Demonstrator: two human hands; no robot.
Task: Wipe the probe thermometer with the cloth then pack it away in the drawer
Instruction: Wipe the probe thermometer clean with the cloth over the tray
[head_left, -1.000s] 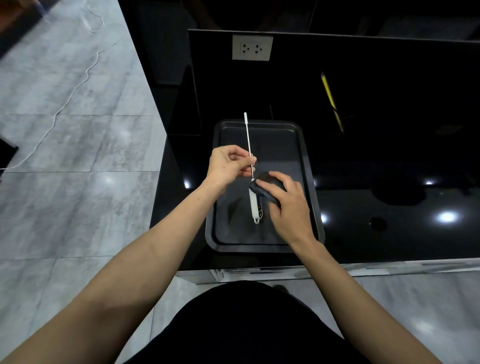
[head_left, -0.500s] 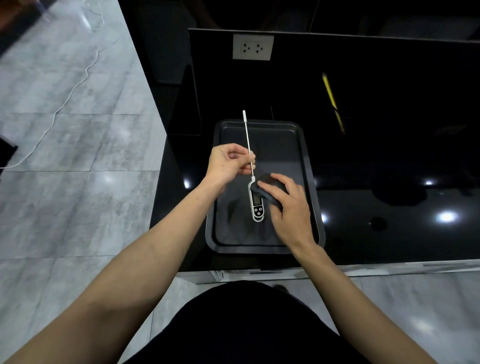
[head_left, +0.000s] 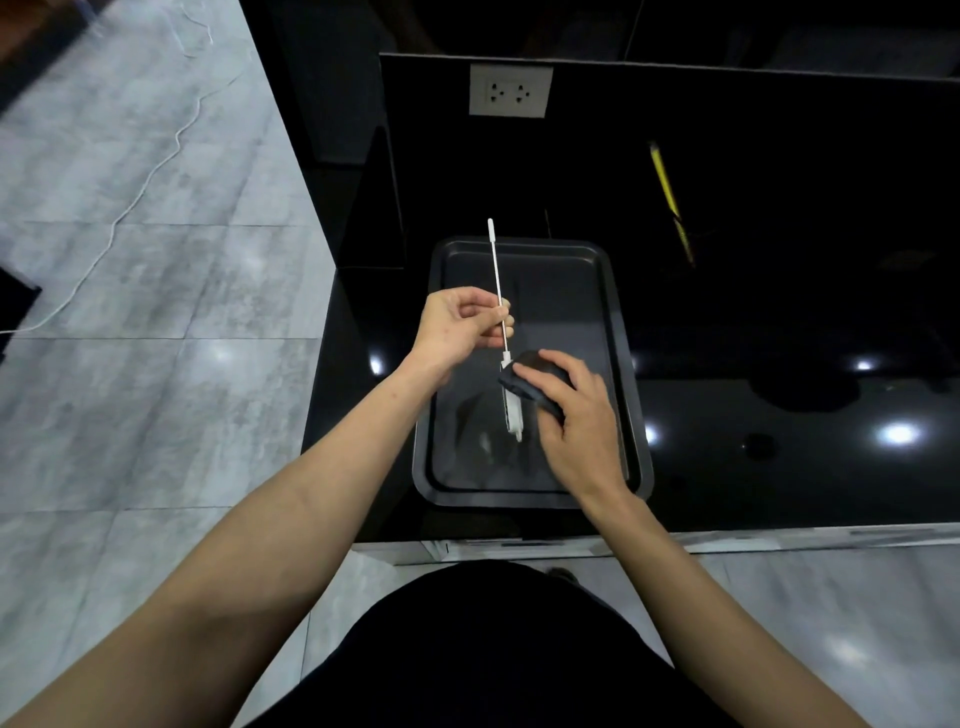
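Mid-frame, over a dark tray (head_left: 618, 332) on the glossy black bench (head_left: 779, 441), the left hand (head_left: 460, 327) pinches the probe thermometer (head_left: 498, 291) stem — its white body partly hidden by the dark cloth (head_left: 524, 382) the right hand (head_left: 576, 415) presses on it; grey tiled floor (head_left: 156, 312) at left.

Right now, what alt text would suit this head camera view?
A left hand pinches a white probe thermometer by its thin stem while the right hand rubs its body with a dark cloth, above a black rectangular tray.

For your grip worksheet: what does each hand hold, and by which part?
Left hand pinches the thermometer by its thin probe, near the body. Right hand holds the dark cloth, pressed around the thermometer's body.
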